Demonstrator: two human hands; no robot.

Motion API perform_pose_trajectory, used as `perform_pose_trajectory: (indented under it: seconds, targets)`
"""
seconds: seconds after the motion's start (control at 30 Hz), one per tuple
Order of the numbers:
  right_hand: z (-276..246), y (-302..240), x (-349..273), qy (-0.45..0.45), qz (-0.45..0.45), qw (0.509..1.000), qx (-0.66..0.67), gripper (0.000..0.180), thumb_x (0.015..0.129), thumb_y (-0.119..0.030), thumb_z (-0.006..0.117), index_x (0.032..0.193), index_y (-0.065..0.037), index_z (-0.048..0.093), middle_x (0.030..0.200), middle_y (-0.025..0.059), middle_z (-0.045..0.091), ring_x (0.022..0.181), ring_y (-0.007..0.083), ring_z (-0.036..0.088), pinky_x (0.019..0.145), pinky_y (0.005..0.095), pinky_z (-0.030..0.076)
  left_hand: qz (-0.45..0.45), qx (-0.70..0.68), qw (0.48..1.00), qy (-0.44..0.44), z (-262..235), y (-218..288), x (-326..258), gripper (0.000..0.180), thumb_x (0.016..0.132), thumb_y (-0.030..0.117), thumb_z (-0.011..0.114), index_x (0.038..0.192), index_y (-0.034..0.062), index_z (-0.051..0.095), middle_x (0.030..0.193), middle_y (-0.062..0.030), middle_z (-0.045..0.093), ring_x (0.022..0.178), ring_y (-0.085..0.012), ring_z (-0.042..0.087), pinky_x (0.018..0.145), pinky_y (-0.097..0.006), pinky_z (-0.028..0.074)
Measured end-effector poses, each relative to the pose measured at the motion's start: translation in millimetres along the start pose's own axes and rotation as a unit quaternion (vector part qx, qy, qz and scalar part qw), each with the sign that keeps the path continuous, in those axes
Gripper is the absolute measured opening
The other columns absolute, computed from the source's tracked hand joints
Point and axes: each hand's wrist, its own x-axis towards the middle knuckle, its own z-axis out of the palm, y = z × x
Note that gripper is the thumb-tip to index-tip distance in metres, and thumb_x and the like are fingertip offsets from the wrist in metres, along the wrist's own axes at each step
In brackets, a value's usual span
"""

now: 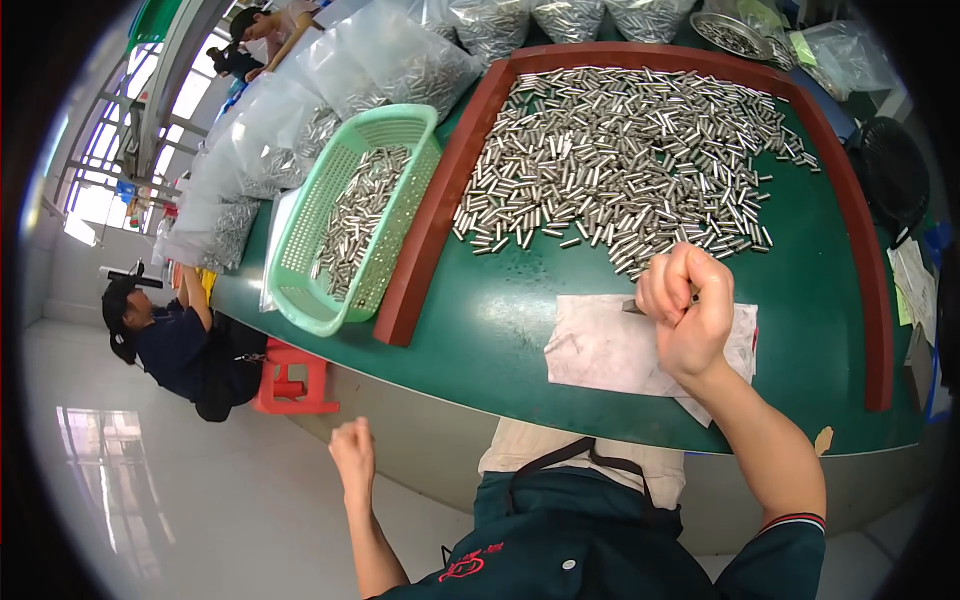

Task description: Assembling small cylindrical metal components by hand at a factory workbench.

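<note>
Now the right hand pinches a metal pin over white paper (left hand fisted, off-table).

A small silvery metal pin pokes out leftward from the closed right hand, lying roughly level just above a white sheet of paper near the desk's front edge; most of it is hidden in the fist, so its full length cannot be told. Behind it, a broad heap of like metal pins lies scattered flat across the green desk, toward its far edge.
</note>
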Motion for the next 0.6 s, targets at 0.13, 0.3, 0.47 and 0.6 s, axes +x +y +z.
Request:
perform_pose_trajectory:
  seconds: [0.13, 0.3, 0.47, 0.6]
  targets:
    - [-5, 2, -1, 0.014, -0.006, 1.000, 0.002, 0.036, 0.086, -0.020, 0.032, 0.052, -0.009, 0.028, 0.044, -0.0006, 0.026, 0.042, 0.0081, 0.019, 0.041, 0.0242, 0.018, -0.041, 0.269, 0.887, -0.373, 40, -50, -31, 0.026, 0.073, 0.029, 0.063, 0.074, 0.0030, 0.062, 0.091, -0.0189, 0.059, 0.092, -0.0315, 0.054, 0.080, -0.037, 0.040]
    - [0, 4, -3, -0.016, -0.019, 0.999, -0.020, 0.035, 0.086, -0.020, 0.033, 0.053, -0.008, 0.029, 0.044, 0.0006, 0.027, 0.042, 0.0088, 0.020, 0.042, 0.0248, 0.019, 0.039, 0.029, 0.995, -0.092, 55, -35, -19, 0.015, 0.067, 0.014, 0.068, 0.075, 0.0040, 0.060, 0.069, -0.0156, 0.057, 0.076, -0.0314, 0.056, 0.073, -0.040, 0.041]
    - [1, 3, -8, -0.054, -0.040, 0.997, -0.046, 0.036, 0.087, -0.022, 0.035, 0.054, -0.007, 0.030, 0.046, 0.0015, 0.028, 0.042, 0.0096, 0.022, 0.043, 0.0249, 0.021, 0.239, 0.036, 0.968, 0.068, 12, 23, -5, 0.012, 0.065, 0.008, 0.068, 0.069, 0.0025, 0.058, 0.063, -0.0143, 0.056, 0.062, -0.0289, 0.056, 0.059, -0.037, 0.044]
    - [4, 8, -12, -0.072, -0.071, 0.993, -0.054, 0.037, 0.085, -0.021, 0.036, 0.052, -0.007, 0.030, 0.045, 0.0020, 0.029, 0.042, 0.0106, 0.023, 0.042, 0.0256, 0.022, -0.086, 0.006, 0.964, -0.253, -51, 78, 1, 0.043, 0.062, 0.003, 0.068, 0.103, 0.0054, 0.056, 0.100, -0.0106, 0.057, 0.092, -0.0262, 0.053, 0.088, -0.040, 0.036]
